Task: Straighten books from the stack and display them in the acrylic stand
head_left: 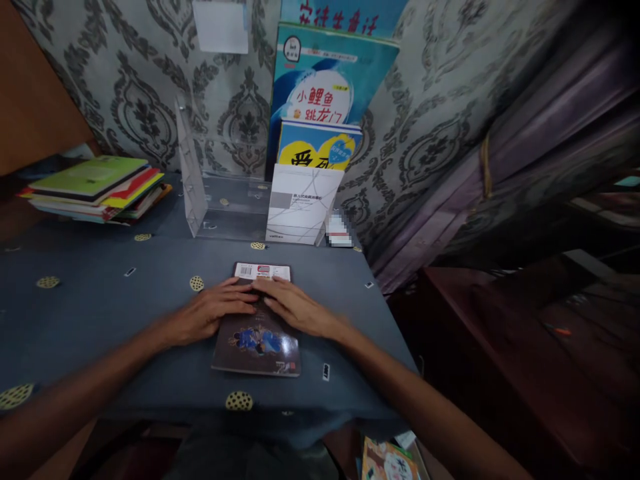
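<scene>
A dark brown book (265, 360) with a blue floral picture and a white barcode strip lies flat on the blue tablecloth, close to the table's front. My left hand (213, 312) rests on its left side, fingers stretched out over the cover. From the right, my right hand (297, 308) lies on the upper part of the same book, its fingers also extended. The fingertips of both hands come close together near the book's middle. Neither hand is wrapped around anything.
Behind the book stands a clear acrylic rack (193, 180), holding several upright books (305, 203) at its right end. A stack of colourful books (95, 190) lies at the back left. Right of the table is a dark red cabinet (480, 333). More books (390, 460) sit below the front edge.
</scene>
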A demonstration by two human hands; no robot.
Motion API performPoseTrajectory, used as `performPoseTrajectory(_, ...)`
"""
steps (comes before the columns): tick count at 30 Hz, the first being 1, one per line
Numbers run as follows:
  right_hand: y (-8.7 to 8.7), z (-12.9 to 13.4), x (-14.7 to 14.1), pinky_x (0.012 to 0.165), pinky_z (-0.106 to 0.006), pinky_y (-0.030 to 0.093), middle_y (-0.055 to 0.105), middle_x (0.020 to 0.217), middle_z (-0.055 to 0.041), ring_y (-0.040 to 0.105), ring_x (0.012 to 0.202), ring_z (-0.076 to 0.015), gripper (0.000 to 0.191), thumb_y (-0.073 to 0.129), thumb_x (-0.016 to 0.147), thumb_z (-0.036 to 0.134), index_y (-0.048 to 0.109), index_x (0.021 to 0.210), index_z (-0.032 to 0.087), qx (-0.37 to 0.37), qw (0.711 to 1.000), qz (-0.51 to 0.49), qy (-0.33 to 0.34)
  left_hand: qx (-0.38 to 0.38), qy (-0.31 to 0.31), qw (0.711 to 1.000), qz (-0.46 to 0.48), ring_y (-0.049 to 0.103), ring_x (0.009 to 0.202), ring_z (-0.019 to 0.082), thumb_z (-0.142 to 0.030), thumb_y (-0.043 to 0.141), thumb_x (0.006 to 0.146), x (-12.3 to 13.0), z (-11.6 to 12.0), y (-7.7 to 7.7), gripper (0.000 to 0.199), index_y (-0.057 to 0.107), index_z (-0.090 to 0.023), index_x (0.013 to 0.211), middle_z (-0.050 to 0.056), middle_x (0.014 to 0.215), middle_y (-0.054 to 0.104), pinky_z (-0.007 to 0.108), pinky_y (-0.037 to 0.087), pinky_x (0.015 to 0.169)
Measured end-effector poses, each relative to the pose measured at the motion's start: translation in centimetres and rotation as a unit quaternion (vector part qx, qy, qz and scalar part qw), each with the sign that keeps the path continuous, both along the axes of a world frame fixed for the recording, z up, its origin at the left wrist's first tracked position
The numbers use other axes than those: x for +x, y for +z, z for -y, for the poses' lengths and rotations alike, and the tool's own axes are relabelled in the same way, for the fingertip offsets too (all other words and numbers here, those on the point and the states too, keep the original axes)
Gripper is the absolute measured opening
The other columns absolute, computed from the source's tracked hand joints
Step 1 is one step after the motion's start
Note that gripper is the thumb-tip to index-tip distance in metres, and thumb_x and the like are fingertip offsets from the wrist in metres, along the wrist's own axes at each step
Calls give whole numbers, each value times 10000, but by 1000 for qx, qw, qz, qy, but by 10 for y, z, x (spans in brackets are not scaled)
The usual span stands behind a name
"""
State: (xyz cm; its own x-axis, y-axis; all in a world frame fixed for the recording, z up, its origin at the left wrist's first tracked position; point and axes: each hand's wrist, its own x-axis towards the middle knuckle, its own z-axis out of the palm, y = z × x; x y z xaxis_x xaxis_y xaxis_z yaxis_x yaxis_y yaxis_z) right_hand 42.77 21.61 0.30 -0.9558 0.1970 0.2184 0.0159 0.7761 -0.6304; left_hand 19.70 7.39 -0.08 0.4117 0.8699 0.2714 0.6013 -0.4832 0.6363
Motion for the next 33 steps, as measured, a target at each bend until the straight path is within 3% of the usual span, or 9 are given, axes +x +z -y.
performPoseTrajectory(5,-14,-21,-4,1221,-538,263,473,1530,-94,359,1466,-227,451,412,1026,347,460,1463,243,0,998,8,-66,10,-4,1000,-11,460,1400,248,-108,536,906,-2,-1,-4,489,603,-325,1339,44,1408,606,571,231,1211)
performPoseTrajectory(11,-7,-22,21,1221,-540,248,483,1516,-132,369,1461,-246,479,407,1016,473,566,1378,203,-40,992,8,-118,9,-1,999,45,518,1353,239,-214,508,962,-1,-4,0,393,628,-338,1315,43,1368,640,533,251,1208)
performPoseTrajectory(17,11,-20,43,1121,-523,404,634,1370,-95,576,1282,-287,546,414,970,619,636,1308,252,-190,975,-65,-99,-29,112,970,213,624,1193,274,-425,595,928,9,-10,23,351,690,-258,1221,80,1267,697,445,461,1062)
performPoseTrajectory(19,13,-19,44,1062,-497,461,680,1294,-86,613,1217,-298,540,532,919,616,640,1301,250,-202,969,-93,-104,-58,168,949,261,654,1111,262,-419,620,910,16,-16,30,316,708,-223,1143,72,1157,733,413,512,990)
performPoseTrajectory(22,16,-17,38,963,-438,516,743,1096,-59,669,1054,-271,376,617,904,514,713,1156,252,-165,964,-134,-161,-75,216,916,329,681,996,233,-426,672,865,27,-29,37,308,699,-197,1068,50,1039,752,389,551,922)
performPoseTrajectory(26,18,-18,32,866,-385,534,742,981,-48,678,917,-238,291,575,940,448,727,1062,231,-142,956,-165,-198,-79,223,897,374,679,1019,230,-443,681,849,35,-45,40,361,652,-195,1109,58,1128,734,402,548,942)
performPoseTrajectory(33,4,-20,38,694,-318,547,721,1006,-59,671,876,-224,299,583,932,450,670,1114,229,-193,947,-149,-209,-86,168,912,364,623,1159,244,-422,625,888,35,-56,32,419,580,-210,1246,88,1227,691,430,492,1038)
